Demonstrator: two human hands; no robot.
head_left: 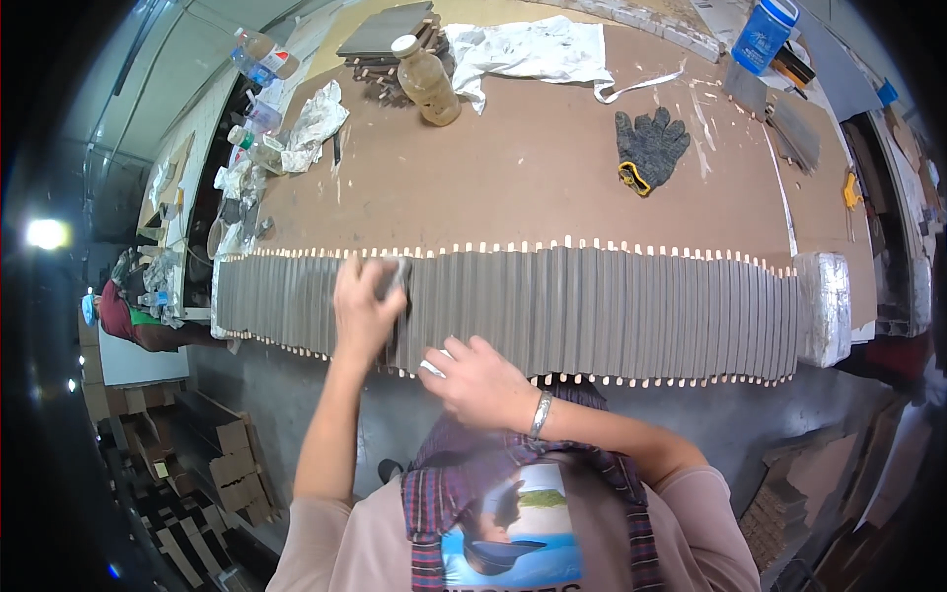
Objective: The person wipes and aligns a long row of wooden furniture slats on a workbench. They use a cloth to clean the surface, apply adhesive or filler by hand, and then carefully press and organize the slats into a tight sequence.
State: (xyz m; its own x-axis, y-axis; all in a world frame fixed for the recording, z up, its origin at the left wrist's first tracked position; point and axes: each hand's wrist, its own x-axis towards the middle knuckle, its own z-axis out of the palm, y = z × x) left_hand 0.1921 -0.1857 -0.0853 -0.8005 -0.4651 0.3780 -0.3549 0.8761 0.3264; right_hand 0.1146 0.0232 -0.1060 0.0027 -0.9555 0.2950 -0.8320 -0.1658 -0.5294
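Observation:
A long row of grey-brown slats [592, 311] lies packed side by side along the near edge of the table, pale wooden tips jutting from both ends of each slat. Over the left part of the row is my left hand [365, 304], slightly blurred. Its fingers are curled around a small greyish thing whose kind I cannot make out. Closer to my body, my right hand [480, 383] is closed at the near ends of the slats. A small white piece [435, 363], perhaps cloth or paper, shows between its fingers. A bracelet circles that wrist.
A plastic-wrapped block [824, 308] stands at the row's right end. Farther back lie a dark work glove [651, 148], a white cloth [528, 54], a bottle [427, 84], a stack of panels [388, 35] and a blue container [764, 37]. Another person [128, 314] is at far left.

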